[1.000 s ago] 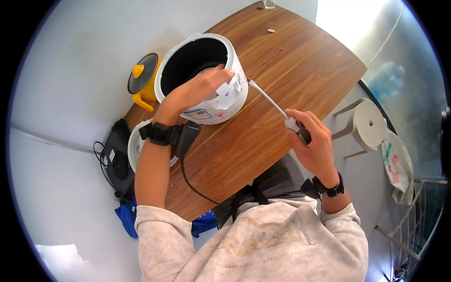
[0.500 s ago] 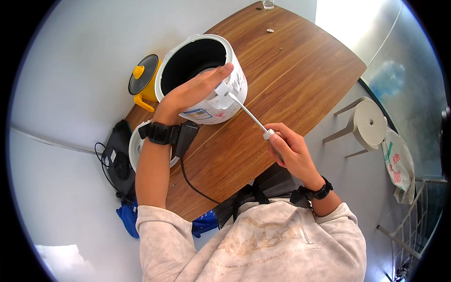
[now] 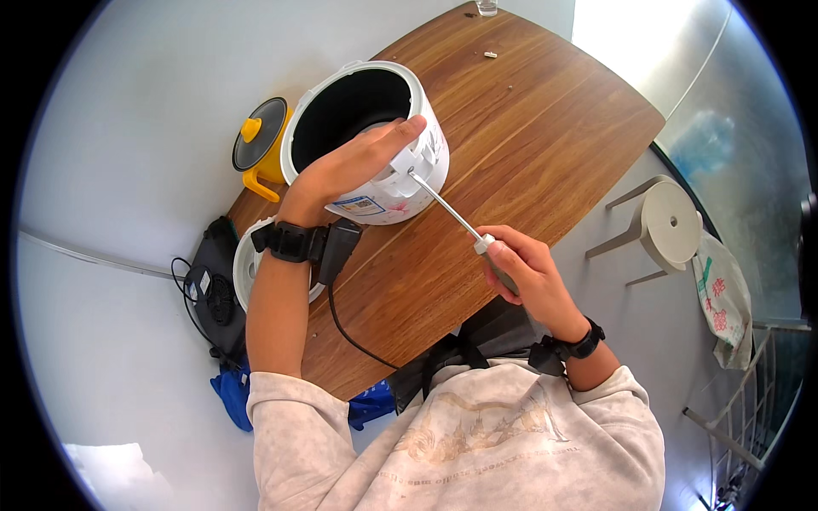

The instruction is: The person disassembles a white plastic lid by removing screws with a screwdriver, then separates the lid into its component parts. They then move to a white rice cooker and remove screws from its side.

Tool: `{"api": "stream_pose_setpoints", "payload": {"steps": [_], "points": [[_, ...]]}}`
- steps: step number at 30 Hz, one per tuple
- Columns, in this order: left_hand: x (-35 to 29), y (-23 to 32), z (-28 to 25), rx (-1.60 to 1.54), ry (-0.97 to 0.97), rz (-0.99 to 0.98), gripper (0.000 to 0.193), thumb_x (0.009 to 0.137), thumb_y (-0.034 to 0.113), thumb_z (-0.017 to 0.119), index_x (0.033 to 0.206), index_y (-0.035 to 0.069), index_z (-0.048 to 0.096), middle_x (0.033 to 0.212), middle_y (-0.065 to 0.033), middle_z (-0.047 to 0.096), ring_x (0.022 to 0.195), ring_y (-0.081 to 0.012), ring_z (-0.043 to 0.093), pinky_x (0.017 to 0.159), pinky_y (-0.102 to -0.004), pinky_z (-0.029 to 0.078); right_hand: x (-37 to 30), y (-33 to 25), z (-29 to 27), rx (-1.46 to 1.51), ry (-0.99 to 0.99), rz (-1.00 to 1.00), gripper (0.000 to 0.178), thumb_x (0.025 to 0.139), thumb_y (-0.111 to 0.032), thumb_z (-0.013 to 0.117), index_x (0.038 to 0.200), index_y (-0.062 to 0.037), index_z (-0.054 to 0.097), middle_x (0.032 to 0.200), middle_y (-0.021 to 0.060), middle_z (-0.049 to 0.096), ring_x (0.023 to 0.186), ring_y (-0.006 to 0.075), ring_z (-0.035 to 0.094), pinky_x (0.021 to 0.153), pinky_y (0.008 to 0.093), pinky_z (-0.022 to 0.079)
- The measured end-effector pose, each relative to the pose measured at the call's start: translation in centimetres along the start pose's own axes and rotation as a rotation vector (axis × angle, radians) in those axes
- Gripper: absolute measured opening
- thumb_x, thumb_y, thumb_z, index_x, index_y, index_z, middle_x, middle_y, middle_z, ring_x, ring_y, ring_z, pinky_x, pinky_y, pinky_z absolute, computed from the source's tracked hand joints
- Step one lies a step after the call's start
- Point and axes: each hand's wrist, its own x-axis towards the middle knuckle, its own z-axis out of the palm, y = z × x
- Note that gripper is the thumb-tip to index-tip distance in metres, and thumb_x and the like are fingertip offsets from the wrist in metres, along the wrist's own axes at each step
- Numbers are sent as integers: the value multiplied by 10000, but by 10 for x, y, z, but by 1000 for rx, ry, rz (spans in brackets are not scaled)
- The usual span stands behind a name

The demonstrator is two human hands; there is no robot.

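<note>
A white rice cooker [image 3: 436, 153] with a dark inside and printed flowers stands on the wooden table, its top open toward me. My left hand [image 3: 362, 160] is closed over its near rim, the fingers reaching partly out of sight inside. In my right hand [image 3: 524, 266] is a screwdriver [image 3: 446, 206], gripped by its handle. Its metal tip meets the small white bracket [image 3: 406, 165] on the cooker's side, just below my left hand. Whether the tip sits in a screw is too small to tell.
Beside the cooker stands a yellow pot [image 3: 271, 153] with a glass lid. A white round part [image 3: 244, 271] lies partly behind my left forearm, near a black device [image 3: 217, 289] with a cable. A glass [image 3: 486, 8] is at the table's far edge; a stool [image 3: 669, 223] stands right.
My right hand and the screwdriver handle have shifted slightly left and up. The tip stays at the bracket, and my left hand keeps nearly the same place on the cooker.
</note>
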Motion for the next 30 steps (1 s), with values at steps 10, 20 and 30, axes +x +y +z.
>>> {"api": "stream_pose_setpoints", "payload": {"steps": [10,20,30], "points": [[0,0,0,4,7,-12,979,925,824,380,1364,-35,544,1292,-180,608,1174,-279,549,1050,-380,398,5,0,-11,213,-80,130,365,1082,-322,500,1276,-51,650,723,10,587,495,43,451,432,184,310],[0,0,0,11,7,-18,981,940,799,376,1409,-53,508,1336,-204,586,1196,-297,537,1066,-392,391,7,-2,-12,197,-73,119,375,1079,-327,514,1285,-44,650,721,9,591,502,32,449,434,185,315],[-3,2,2,35,-15,-29,812,1003,626,389,1549,25,381,1444,-199,537,1287,-315,504,1111,-370,348,14,-43,-25,-498,22,-246,258,1007,-173,628,1217,-39,695,730,31,627,549,99,504,516,255,418]]}}
